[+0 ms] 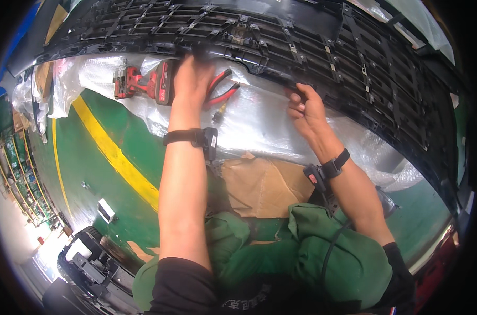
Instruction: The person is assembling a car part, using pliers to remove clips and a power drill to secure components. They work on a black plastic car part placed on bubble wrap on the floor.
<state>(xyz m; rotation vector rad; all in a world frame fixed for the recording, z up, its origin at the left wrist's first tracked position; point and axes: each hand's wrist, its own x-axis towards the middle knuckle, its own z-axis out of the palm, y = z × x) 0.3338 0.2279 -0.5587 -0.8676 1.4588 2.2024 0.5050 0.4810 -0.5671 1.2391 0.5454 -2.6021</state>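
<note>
A large black plastic grille (322, 47) with slatted rows and small clips spans the far side in front of me. My left hand (192, 81) reaches to its near edge; motion blurs the fingers, and what they touch is hidden. Further right, my right hand (308, 109) is closed at the same edge, its fingers curled in a pinch around something dark that I cannot make out. Just left of my left hand lies a red and black cordless power tool (146, 84). Red-handled pliers (225, 94) lie to its right, partly behind the hand.
Clear bubble wrap (265, 131) lies under the tools and along the grille. Brown cardboard (267, 184) is before my knees. The green floor (107, 168) carries a yellow stripe (112, 144). A rack (26, 176) stands far left, with a black wheeled item (94, 257) at lower left.
</note>
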